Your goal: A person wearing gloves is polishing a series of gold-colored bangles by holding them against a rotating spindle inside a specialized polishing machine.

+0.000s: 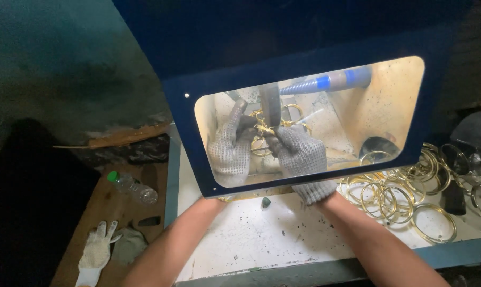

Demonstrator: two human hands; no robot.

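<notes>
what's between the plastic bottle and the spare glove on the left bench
In the head view, only bare brown bench top lies between the plastic bottle and the spare glove. A crumpled grey cloth sits just right of the glove, off that line.

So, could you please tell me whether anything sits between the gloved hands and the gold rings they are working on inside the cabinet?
Nothing visible does. The left hand and right hand already grip the gold rings directly under the nozzle. The window only lies between the camera and them.
</notes>
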